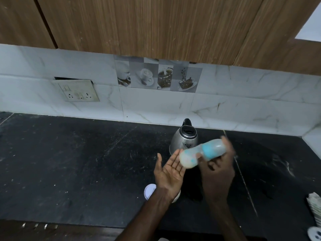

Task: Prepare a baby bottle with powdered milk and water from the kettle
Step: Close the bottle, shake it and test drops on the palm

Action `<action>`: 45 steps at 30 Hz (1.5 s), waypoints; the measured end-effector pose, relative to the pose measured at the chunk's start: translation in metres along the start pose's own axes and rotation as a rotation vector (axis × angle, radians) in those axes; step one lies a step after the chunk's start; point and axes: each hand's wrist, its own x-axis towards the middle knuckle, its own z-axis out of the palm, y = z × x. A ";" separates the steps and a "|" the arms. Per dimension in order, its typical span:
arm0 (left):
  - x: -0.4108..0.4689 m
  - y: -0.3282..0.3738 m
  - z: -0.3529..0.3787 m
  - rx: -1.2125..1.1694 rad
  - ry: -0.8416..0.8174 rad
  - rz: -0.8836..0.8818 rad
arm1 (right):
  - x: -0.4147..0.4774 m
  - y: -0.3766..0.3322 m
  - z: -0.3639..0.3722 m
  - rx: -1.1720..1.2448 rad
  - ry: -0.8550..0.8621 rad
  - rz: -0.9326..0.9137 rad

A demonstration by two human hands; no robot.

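Your right hand (217,164) fingers wrap a blurred, clear plastic baby bottle w/ blue collar (203,153), tilted above the black stone bench (69,162). Your left hand (171,171) lies palm-up, fingers wide, touching its base, in front of the steel kettle (185,138).

Wall socket plate (76,91), coffee-pic tiles (157,75), wood cabinets (156,25) above.

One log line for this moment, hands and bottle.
right hand: gripping baby bottle, tilted, blurred | left hand: open under its base | kettle: lid shut, on counter
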 end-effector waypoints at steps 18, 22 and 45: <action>-0.008 -0.011 0.002 0.005 0.025 -0.005 | -0.001 0.001 -0.012 -0.064 0.001 0.025; -0.015 -0.013 0.002 -0.016 0.015 -0.023 | -0.016 -0.005 -0.006 -0.189 -0.298 0.011; -0.035 -0.010 0.032 0.728 -0.170 -0.069 | 0.033 -0.004 -0.056 -0.216 -0.658 0.171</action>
